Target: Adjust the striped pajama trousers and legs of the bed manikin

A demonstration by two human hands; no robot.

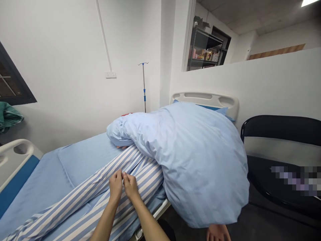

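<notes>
My left hand [116,184] and my right hand [130,184] are side by side, nearly touching, in front of the blue-and-white striped trousers [95,180]. Both have curled fingers; whether they pinch the cloth is hidden. The trousers cover the legs of a figure lying on the bed. A bunched light-blue quilt [198,154] covers its upper body. From under the quilt's lower edge hangs a hand [217,232] that is not mine, and part of another [122,147] shows at its left edge.
Blue sheeting [82,155] covers the bed, between a footboard [23,145] and a headboard [205,95]. An IV pole [143,80] stands by the wall. A black folding chair [278,129] is at the right, with a blurred item on its seat.
</notes>
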